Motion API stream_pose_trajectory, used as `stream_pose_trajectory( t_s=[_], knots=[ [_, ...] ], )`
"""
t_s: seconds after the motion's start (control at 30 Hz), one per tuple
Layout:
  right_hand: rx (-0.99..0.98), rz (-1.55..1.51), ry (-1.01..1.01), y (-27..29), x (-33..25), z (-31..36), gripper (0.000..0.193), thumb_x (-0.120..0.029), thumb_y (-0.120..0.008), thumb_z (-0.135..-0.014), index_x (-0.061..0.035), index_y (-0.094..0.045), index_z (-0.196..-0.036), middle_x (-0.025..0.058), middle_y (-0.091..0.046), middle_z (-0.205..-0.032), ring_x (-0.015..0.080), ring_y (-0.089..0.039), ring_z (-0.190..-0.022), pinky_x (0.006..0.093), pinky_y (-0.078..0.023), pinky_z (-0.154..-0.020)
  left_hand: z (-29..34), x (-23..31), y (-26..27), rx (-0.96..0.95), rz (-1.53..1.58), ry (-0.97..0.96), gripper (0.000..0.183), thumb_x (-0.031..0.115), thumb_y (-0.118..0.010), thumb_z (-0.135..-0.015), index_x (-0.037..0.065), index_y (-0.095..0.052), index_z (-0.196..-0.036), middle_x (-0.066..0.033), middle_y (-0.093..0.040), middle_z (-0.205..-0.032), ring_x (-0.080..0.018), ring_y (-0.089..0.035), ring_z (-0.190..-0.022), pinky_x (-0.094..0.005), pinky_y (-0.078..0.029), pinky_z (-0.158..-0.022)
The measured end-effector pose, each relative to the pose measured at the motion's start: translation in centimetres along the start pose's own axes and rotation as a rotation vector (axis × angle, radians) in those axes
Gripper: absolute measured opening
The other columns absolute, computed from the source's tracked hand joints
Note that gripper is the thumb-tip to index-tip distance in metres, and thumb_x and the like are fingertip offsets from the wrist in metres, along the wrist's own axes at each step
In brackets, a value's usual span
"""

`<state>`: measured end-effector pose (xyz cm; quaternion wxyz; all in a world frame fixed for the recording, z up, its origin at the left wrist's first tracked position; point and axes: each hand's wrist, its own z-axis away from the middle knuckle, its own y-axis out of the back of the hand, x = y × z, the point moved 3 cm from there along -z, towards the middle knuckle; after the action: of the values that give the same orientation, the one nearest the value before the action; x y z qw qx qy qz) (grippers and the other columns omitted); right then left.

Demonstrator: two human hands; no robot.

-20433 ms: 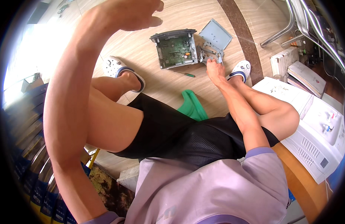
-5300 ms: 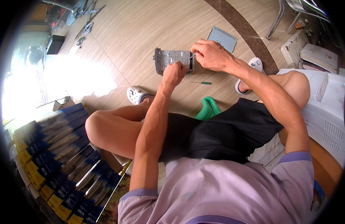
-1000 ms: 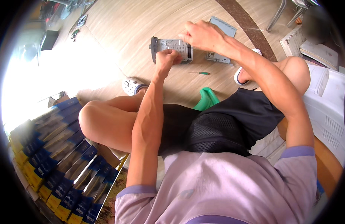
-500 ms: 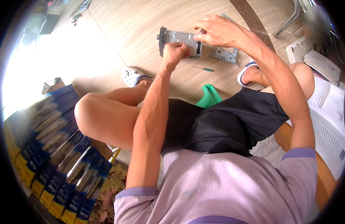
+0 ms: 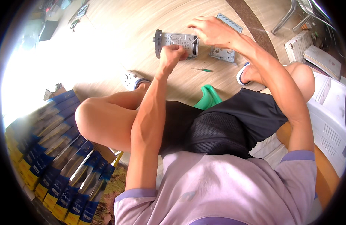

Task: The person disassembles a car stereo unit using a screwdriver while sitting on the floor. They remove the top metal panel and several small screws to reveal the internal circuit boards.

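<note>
A flat metal-cased unit (image 5: pixel 187 38) with a dark, knobbed front panel (image 5: pixel 158 44) at its left end lies on the floor; it looks like a car stereo. Over its near edge is my left hand (image 5: pixel 172 56), closed, the fingertips curled against the case; whatever they pinch is hidden. My right hand (image 5: pixel 211 32) hovers beside the unit's right end with its fingers bent together. A thin grey piece shows below those fingers, too small to name. Just right of the unit lies a perforated metal plate (image 5: pixel 224 55). A green-handled screwdriver (image 5: pixel 207 70) rests nearer to me.
A pale blue slotted strip (image 5: pixel 230 22) lies beyond my right wrist. Between my legs is a green plastic object (image 5: pixel 208 97). Blue-and-yellow packages (image 5: pixel 64 187) stand in rows at left. White boxes (image 5: pixel 322 62) and a metal chair leg (image 5: pixel 285 18) are at right.
My right hand has shifted a little left and turned, hiding its thumb and uncovering more of the pale blue strip. My left hand stays on the unit. The whole view has shifted slightly.
</note>
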<state>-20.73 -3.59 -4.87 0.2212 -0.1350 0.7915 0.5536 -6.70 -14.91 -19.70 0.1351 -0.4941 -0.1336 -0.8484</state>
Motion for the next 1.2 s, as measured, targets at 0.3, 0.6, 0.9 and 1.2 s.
stream_pose_trajectory(
  t_s=[0.3,0.6,0.9,1.2],
  knots=[
    [-0.392,0.086,-0.27,-2.5,1.5,0.9,0.009,-0.003,-0.056,-0.086,-0.0006,-0.062,-0.091,0.0149,-0.066,-0.092,0.0262,-0.067,-0.081,0.0352,-0.06,-0.071,2.4,-0.1,-10.3,-0.217,-0.371,-0.158,0.021,0.017,-0.067,-0.079,-0.001,-0.074,-0.086,-0.0144,-0.072,-0.072,-0.0183,-0.07,-0.069,-0.0335,-0.056,-0.072],
    [-0.32,-0.026,-0.339,0.6,0.7,1.2,0.014,0.001,-0.06,-0.083,0.0063,-0.061,-0.096,0.0255,-0.063,-0.095,0.0329,-0.072,-0.078,0.0395,-0.061,-0.062,-9.1,-3.3,-22.3,-0.03,-0.13,0.211,0.02,0.018,-0.062,-0.089,-0.001,-0.069,-0.094,-0.0084,-0.068,-0.075,-0.0159,-0.061,-0.063,-0.0322,-0.052,-0.062],
    [-0.196,-0.053,-0.468,-0.1,2.2,2.0,0.016,-0.005,-0.064,-0.077,0.0047,-0.059,-0.089,0.0209,-0.061,-0.084,0.032,-0.072,-0.069,0.0396,-0.061,-0.058,-17.4,-3.9,-25.3,0.219,0.594,0.167,0.011,0.003,-0.058,-0.091,-0.007,-0.059,-0.088,-0.0125,-0.065,-0.08,-0.0194,-0.064,-0.068,-0.0303,-0.056,-0.062],
    [-0.158,-0.081,-0.496,-0.1,3.0,2.2,0.012,-0.004,-0.064,-0.077,0.0036,-0.057,-0.084,0.0181,-0.059,-0.08,0.0295,-0.072,-0.066,0.0394,-0.059,-0.055,-19.2,-5.0,-24.5,0.285,0.649,0.036,0.009,0.004,-0.058,-0.096,-0.005,-0.058,-0.094,-0.0115,-0.065,-0.087,-0.0177,-0.063,-0.074,-0.0284,-0.055,-0.069]
  ],
)
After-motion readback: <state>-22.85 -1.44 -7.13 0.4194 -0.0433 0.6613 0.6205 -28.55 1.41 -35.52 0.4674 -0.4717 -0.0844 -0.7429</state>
